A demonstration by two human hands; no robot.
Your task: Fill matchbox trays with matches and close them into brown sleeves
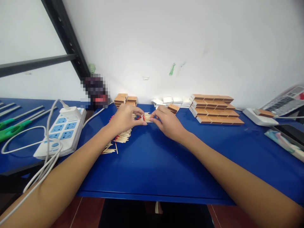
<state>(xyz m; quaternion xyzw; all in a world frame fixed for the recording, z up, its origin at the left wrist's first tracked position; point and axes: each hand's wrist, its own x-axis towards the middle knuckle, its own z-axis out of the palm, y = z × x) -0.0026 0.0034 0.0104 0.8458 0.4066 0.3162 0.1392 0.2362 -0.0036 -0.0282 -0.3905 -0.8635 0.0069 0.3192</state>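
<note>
Between thumb and fingers, my left hand [125, 118] grips a small white matchbox tray [142, 117], mostly hidden by the hand. A bundle of matches [147, 117] sticks out of it to the right, some red heads showing near the tray. My right hand [167, 123] pinches the plain ends of these matches. Loose matches [123, 136] with red heads lie in a heap under and in front of my left hand. Just behind the right hand are white matchbox trays [168, 100] and one brown matchbox [173, 108].
Brown matchboxes [215, 119] stand in stepped rows at right, with a smaller stack [122, 97] behind my left hand. A power strip [64, 129] with looping white cables lies at left, near green-handled tools [14, 128]. A white device [258, 116] sits far right. The blue table [152, 171] meets a wall.
</note>
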